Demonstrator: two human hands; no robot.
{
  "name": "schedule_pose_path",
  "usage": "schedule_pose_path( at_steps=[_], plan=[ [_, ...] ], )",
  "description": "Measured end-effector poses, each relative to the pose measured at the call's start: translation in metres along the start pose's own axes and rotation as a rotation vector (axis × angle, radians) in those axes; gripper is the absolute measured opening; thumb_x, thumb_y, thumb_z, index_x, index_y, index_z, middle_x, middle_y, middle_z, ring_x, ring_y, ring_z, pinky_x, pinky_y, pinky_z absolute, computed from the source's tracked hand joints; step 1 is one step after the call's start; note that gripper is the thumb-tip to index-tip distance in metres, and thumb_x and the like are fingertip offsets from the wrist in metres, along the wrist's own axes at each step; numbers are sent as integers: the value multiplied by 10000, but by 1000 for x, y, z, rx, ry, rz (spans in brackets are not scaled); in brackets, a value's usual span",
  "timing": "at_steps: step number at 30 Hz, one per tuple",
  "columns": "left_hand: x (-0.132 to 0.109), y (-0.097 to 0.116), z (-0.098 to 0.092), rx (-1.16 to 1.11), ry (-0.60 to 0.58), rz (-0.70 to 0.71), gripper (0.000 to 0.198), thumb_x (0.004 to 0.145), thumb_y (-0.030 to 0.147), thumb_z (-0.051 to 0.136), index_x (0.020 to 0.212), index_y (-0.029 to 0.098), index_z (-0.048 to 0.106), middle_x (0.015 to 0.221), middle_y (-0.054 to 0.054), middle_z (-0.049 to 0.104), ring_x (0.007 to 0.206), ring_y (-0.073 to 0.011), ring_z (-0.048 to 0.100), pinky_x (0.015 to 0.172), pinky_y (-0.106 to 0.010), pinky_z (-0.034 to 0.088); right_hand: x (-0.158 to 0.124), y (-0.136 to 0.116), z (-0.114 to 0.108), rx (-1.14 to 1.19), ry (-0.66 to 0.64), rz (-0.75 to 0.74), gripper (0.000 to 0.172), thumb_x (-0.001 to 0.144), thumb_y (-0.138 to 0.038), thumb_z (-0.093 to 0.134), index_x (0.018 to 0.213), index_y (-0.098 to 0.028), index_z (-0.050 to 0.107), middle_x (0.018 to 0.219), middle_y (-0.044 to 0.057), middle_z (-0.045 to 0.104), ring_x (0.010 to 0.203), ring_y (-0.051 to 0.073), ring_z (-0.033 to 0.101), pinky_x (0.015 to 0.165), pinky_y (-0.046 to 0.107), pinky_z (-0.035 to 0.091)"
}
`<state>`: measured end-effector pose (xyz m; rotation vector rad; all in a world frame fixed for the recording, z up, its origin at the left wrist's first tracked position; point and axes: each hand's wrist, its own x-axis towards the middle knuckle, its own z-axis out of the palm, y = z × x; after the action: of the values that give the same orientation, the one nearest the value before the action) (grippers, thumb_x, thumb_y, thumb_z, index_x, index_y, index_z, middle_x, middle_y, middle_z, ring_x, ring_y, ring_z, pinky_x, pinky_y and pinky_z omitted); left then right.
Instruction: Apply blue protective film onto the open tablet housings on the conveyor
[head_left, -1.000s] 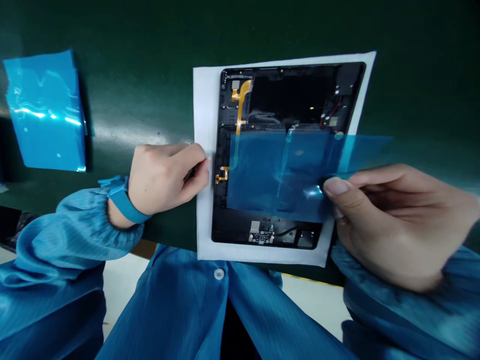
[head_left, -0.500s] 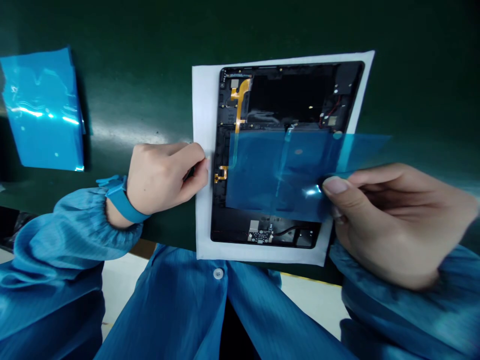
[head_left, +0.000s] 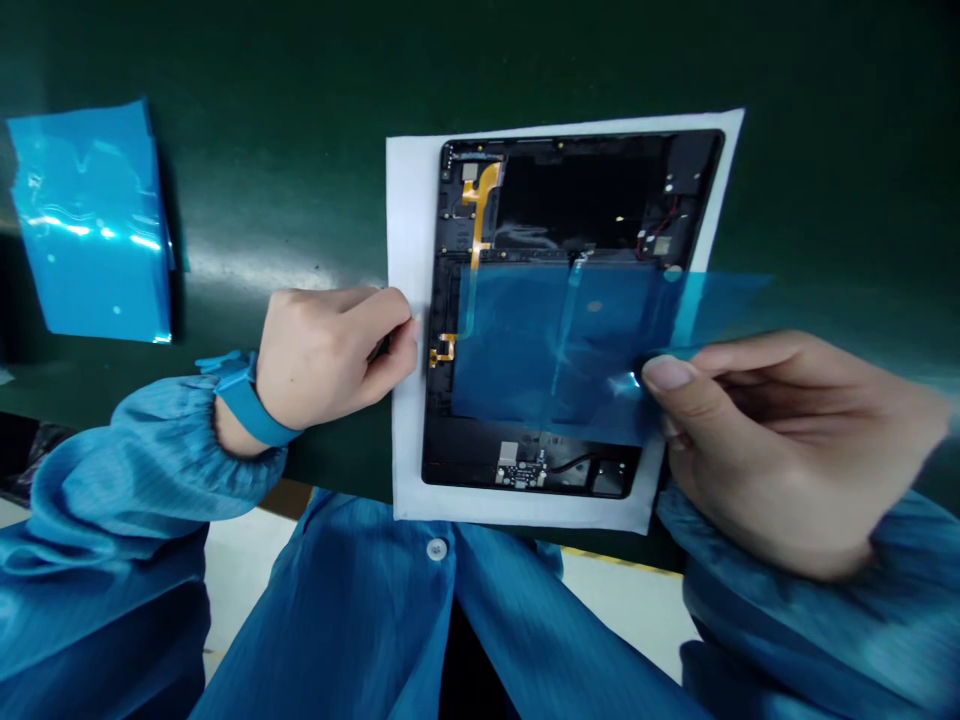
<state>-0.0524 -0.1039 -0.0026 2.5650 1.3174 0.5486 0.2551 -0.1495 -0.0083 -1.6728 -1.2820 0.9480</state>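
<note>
An opened tablet (head_left: pixel 577 200) lies with its inner side up, showing orange ribbon cables, a small circuit board and black panels. Under it is a white sheet (head_left: pixel 409 220) that sticks out on all sides. A see-through blue plastic film (head_left: pixel 510 340) covers the tablet's middle and juts past its right edge. My right hand (head_left: pixel 787 450) pinches this film between thumb and fingers near its right side. At the left edge of the tablet, my left hand (head_left: pixel 337 350) is closed in a pinch over the white sheet. What lies between its fingertips, if anything, is hidden.
A stack of shiny blue films (head_left: pixel 94 220) lies on the left of the dark green table (head_left: pixel 285 80). A blue wrist strap (head_left: pixel 251 400) circles my left wrist. The table's near edge runs just in front of my body.
Both hands keep their pinches and have hardly moved. The film's right corner has shifted slightly left. The whole view has moved a little.
</note>
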Motion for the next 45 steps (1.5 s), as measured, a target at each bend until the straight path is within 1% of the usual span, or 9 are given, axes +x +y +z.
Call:
schedule_pose_path(
  at_steps=[9, 14, 18, 22, 25, 32, 35, 40, 45],
  plan=[
    [-2, 0, -2, 47, -56, -19, 245, 1012, 268, 508, 770, 242, 531, 574, 23, 570, 503, -143, 521, 462, -320, 346, -1, -4, 2, -66, 6, 28, 153, 734, -252, 911, 846, -246, 806, 696, -22, 742, 547, 127, 648, 531, 272, 562],
    [0, 0, -6, 36, -127, -45, 263, 1022, 274, 479, 767, 247, 535, 576, 14, 584, 508, -145, 526, 470, -319, 349, 0, -3, 1, -96, 2, 25, 155, 727, -267, 916, 835, -256, 805, 699, -18, 741, 550, 147, 657, 527, 301, 562],
    [0, 0, -5, 29, -92, -47, 262, 1012, 280, 488, 756, 241, 530, 576, 15, 586, 493, -131, 509, 464, -309, 330, 1, -3, 1, -119, -7, 8, 144, 732, -284, 911, 829, -264, 806, 705, -17, 745, 555, 151, 663, 519, 298, 570],
    [0, 1, -5, 30, -125, -60, 260, 1017, 285, 491, 763, 245, 531, 591, 12, 598, 506, -137, 523, 463, -312, 333, 1, -2, 1, -115, -9, 0, 162, 724, -264, 916, 846, -266, 810, 705, -26, 743, 548, 129, 650, 520, 266, 564],
    [0, 1, -6, 31, -114, -64, 274, 1021, 280, 480, 754, 243, 528, 588, 13, 597, 500, -135, 521, 463, -313, 332, 1, -2, 1, -111, -12, 6, 163, 721, -261, 917, 842, -261, 807, 694, -27, 737, 539, 123, 639, 507, 255, 550],
    [0, 1, -5, 41, -83, -39, 250, 1006, 250, 510, 757, 238, 526, 578, 17, 592, 495, -135, 515, 454, -313, 327, 2, -2, 0, -125, -28, -8, 158, 738, -281, 906, 859, -259, 807, 696, -20, 735, 530, 141, 636, 500, 292, 557],
    [1, 1, -6, 38, -101, -48, 254, 1011, 262, 498, 759, 243, 525, 584, 16, 596, 494, -131, 513, 454, -311, 330, 2, -3, 0, -134, -37, -12, 161, 728, -274, 908, 856, -273, 811, 691, -27, 734, 515, 140, 626, 475, 287, 549],
    [2, 1, -8, 28, -109, -38, 246, 1013, 255, 495, 770, 246, 532, 579, 15, 588, 491, -135, 517, 450, -310, 340, 4, -5, 1, -121, -48, -39, 152, 723, -258, 907, 835, -265, 807, 691, -27, 741, 519, 136, 639, 494, 275, 574],
    [1, 0, -6, 18, -131, -59, 243, 1013, 273, 504, 777, 247, 551, 592, 12, 593, 501, -135, 522, 460, -303, 344, 5, -7, 2, -96, -66, -43, 179, 743, -244, 895, 889, -260, 794, 696, -33, 734, 544, 120, 648, 520, 246, 569]
  ],
)
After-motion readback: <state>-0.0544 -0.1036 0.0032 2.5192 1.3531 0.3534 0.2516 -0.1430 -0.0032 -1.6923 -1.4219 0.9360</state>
